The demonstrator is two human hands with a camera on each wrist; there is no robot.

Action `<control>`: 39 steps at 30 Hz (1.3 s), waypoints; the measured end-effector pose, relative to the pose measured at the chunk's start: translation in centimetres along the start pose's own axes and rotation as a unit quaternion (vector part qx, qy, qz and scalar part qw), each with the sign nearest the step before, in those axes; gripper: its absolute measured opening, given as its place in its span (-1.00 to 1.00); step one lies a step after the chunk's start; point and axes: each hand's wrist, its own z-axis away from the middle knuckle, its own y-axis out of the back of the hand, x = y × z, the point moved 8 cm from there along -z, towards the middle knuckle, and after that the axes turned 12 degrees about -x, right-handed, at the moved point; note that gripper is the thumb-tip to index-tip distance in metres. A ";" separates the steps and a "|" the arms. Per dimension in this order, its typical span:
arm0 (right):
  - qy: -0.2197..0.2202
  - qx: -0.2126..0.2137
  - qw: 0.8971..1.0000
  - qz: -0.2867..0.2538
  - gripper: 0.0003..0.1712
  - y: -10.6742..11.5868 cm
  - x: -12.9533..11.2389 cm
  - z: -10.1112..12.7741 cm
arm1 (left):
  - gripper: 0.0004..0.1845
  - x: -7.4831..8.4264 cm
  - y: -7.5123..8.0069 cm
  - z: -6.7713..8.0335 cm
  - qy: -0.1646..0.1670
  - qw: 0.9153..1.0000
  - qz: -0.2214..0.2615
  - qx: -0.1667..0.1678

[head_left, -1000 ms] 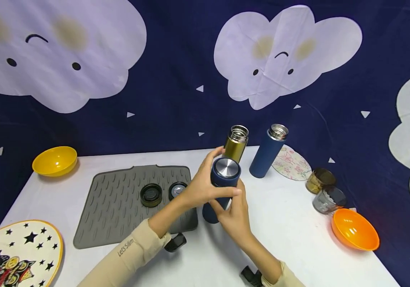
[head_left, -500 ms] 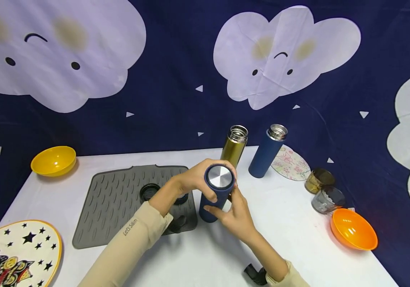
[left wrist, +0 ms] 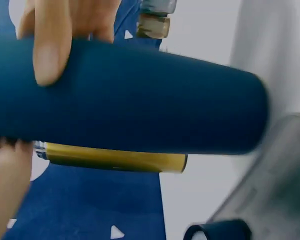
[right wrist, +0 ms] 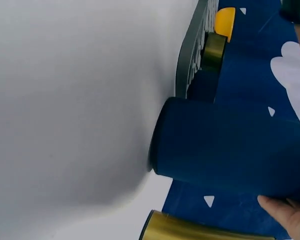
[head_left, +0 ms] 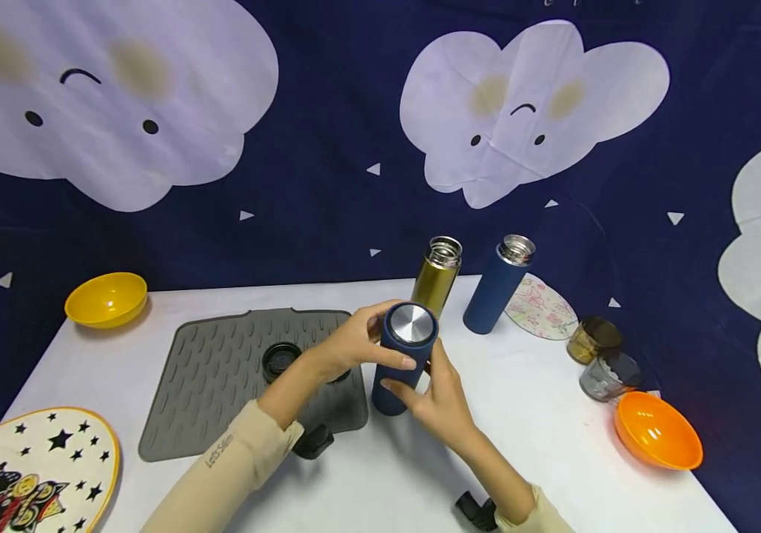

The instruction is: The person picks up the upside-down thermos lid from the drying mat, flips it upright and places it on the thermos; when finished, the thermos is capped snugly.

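Note:
A dark blue thermos flask with a brushed-metal disc on its lid stands upright before me. My left hand grips it around the lid, thumb across the front. Lower down, my right hand holds the body between thumb and fingers. In the left wrist view the flask lies across the picture, with the right thumb pressed on its side. The right wrist view shows the flask's base low over the white table. Beyond it stand a gold flask and another blue flask, both lidless.
Left of the flask lies a grey drying mat bearing a black-topped lid and another, mostly hidden by my left arm. A yellow bowl, a star-patterned plate, two tinted cups and an orange bowl are set around the sides.
My left hand has turned around the lid, and its thumb has shifted over the front. The flask's top has tipped slightly left and toward me; my right hand keeps its hold.

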 end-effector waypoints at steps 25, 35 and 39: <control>-0.160 0.135 0.977 0.032 -0.05 -1.0 5.6 -11.8 | -0.36 -3.6 7.7 18.2 0.182 0.896 -0.163 0.370; -0.169 0.127 0.977 0.029 -0.01 -1.4 5.9 -11.5 | -0.12 -6.1 8.3 17.1 0.261 0.876 -0.217 0.342; -0.170 0.108 0.979 0.019 0.03 -1.4 5.8 -10.7 | -0.01 -7.2 8.4 16.3 0.288 0.865 -0.262 0.316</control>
